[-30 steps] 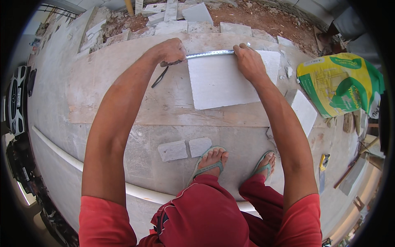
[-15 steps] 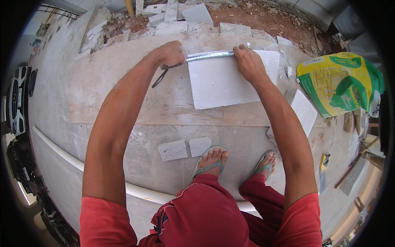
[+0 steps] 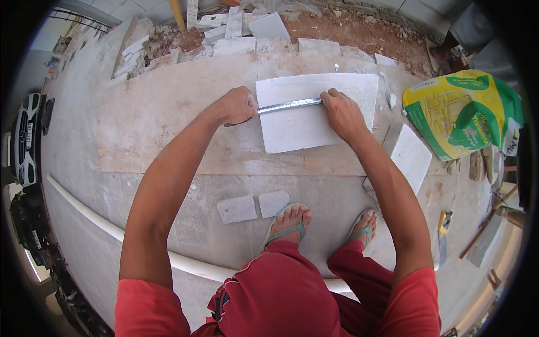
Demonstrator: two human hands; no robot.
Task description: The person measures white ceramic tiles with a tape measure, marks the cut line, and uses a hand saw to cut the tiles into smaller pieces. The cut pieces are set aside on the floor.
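Observation:
A silver tape measure (image 3: 289, 105) is stretched between my two hands across a white rectangular block (image 3: 306, 133) lying flat on a board. My left hand (image 3: 240, 105) is closed round the tape's case end, just off the block's left edge; the case is mostly hidden in the fist. Over the block's right part, my right hand (image 3: 341, 112) pinches the other end of the tape between thumb and fingers.
Under the block lies a large dusty board (image 3: 163, 123). Two small block pieces (image 3: 237, 209) sit by my left foot. To the right are another white block (image 3: 410, 157), a yellow-green sack (image 3: 463, 112) and a handsaw (image 3: 443, 233). A white pipe (image 3: 196, 265) crosses behind my feet. Block scraps line the far side.
Both hands have drawn the tape toward me, from the block's far edge to over its middle. The dark strap hanging below my left hand no longer shows.

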